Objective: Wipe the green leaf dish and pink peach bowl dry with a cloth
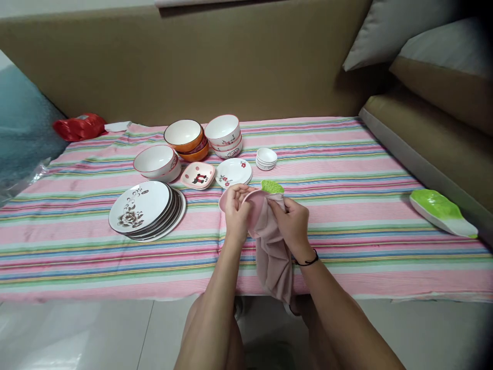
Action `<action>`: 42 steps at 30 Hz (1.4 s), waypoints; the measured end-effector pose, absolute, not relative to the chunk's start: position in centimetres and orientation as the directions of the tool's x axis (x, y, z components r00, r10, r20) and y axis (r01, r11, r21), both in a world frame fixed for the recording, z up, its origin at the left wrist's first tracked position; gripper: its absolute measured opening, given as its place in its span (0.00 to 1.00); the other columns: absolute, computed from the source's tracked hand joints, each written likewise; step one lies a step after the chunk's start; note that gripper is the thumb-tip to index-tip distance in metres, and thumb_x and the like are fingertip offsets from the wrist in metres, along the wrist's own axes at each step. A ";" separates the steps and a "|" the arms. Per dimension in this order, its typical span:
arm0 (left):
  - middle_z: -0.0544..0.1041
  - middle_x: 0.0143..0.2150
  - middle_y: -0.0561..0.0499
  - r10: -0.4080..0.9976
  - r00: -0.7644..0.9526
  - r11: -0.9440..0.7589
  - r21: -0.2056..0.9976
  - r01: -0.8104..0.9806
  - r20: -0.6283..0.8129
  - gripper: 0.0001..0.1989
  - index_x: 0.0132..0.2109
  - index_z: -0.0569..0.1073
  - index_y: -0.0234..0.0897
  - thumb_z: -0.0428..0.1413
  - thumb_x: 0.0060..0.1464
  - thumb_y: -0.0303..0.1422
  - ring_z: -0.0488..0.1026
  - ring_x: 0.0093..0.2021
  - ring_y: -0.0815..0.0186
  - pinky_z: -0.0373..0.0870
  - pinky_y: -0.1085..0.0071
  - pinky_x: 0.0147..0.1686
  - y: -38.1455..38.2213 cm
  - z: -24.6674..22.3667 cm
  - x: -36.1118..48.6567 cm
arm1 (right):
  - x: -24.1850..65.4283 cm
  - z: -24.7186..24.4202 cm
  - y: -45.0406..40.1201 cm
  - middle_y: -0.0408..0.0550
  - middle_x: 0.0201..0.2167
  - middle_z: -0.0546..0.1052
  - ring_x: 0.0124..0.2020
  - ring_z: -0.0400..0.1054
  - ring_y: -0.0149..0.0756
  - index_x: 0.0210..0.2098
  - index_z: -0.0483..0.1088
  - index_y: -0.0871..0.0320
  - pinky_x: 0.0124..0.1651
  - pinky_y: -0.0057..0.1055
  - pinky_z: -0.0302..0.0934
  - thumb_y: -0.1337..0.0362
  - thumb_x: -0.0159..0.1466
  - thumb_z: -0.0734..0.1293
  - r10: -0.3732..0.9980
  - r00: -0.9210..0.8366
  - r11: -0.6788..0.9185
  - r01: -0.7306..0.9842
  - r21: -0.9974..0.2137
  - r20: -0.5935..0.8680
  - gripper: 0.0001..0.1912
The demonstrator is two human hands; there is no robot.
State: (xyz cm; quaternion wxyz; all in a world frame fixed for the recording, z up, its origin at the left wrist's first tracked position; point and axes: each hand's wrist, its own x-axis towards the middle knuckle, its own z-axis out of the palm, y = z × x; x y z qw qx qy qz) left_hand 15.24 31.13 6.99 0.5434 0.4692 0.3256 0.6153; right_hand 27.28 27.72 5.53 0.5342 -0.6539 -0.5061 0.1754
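Note:
My left hand [238,213] grips a small pink dish [254,205] by its left edge, thumb on the near side. A mauve cloth [273,252] is in my right hand [290,221], pressed against the dish's right part and hanging down past the table edge. Another pink rounded edge [223,200] shows just left of my left hand; whether it belongs to the same dish I cannot tell. Beyond my fingers, a green leaf-shaped piece [272,187] peeks out, partly hidden. White flowered plates [234,173] lie just behind my left hand.
Stacked plates [140,208] stand left, with bowls [154,160], orange bowls [184,134], white bowls [222,131] and square dishes [197,175] behind. Small white bowls [266,158] sit behind my hands. A green-white dish [441,211] lies far right; a red bundle [80,127] far left.

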 end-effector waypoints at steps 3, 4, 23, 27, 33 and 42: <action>0.75 0.42 0.49 0.964 0.079 -0.238 0.957 -0.164 0.253 0.11 0.42 0.70 0.40 0.52 0.48 0.26 0.71 0.44 0.63 0.64 0.67 0.46 31.0 7.2 15.0 | 28.2 5.7 27.6 0.37 0.13 0.52 0.19 0.45 0.26 0.15 0.53 0.57 0.25 0.28 0.43 0.54 0.60 0.64 0.796 0.414 0.121 0.606 -0.786 0.442 0.24; 0.75 0.42 0.49 0.960 0.097 -0.257 0.965 -0.061 0.262 0.10 0.41 0.72 0.40 0.52 0.50 0.27 0.71 0.44 0.62 0.63 0.67 0.45 30.9 7.2 14.8 | 28.6 5.7 27.6 0.37 0.13 0.53 0.19 0.45 0.26 0.15 0.54 0.57 0.25 0.28 0.43 0.55 0.61 0.63 0.787 0.388 0.132 0.654 -0.745 0.480 0.23; 0.73 0.34 0.49 0.982 -0.187 -0.038 0.994 -0.107 0.018 0.18 0.36 0.73 0.37 0.50 0.56 0.47 0.69 0.37 0.63 0.65 0.69 0.37 30.2 5.8 16.3 | 27.1 5.8 28.2 0.38 0.14 0.58 0.19 0.47 0.27 0.19 0.57 0.56 0.24 0.28 0.44 0.57 0.58 0.64 0.863 0.376 0.059 0.588 -0.807 0.337 0.17; 0.75 0.39 0.48 0.985 -0.171 -0.032 0.996 -0.086 0.017 0.17 0.40 0.73 0.36 0.52 0.55 0.45 0.70 0.42 0.61 0.66 0.68 0.42 30.6 5.7 16.2 | 27.0 5.7 28.2 0.37 0.14 0.55 0.20 0.47 0.26 0.17 0.53 0.56 0.23 0.27 0.43 0.56 0.56 0.65 0.883 0.360 0.052 0.565 -0.824 0.302 0.20; 0.75 0.37 0.48 0.992 0.056 -0.123 0.973 0.195 0.114 0.18 0.42 0.71 0.35 0.46 0.59 0.45 0.71 0.40 0.62 0.66 0.68 0.39 30.6 6.0 15.5 | 28.5 5.5 28.8 0.36 0.12 0.53 0.18 0.47 0.25 0.15 0.51 0.57 0.22 0.26 0.42 0.55 0.56 0.65 0.843 0.401 0.080 0.564 -0.822 0.358 0.23; 0.74 0.29 0.46 0.955 0.269 -0.278 0.684 0.674 0.122 0.14 0.40 0.71 0.36 0.42 0.60 0.36 0.71 0.31 0.60 0.60 0.68 0.30 30.6 7.6 13.5 | 30.7 4.9 29.2 0.40 0.11 0.58 0.17 0.45 0.26 0.13 0.59 0.58 0.23 0.28 0.41 0.49 0.59 0.64 0.832 0.205 0.153 0.808 -0.568 0.515 0.26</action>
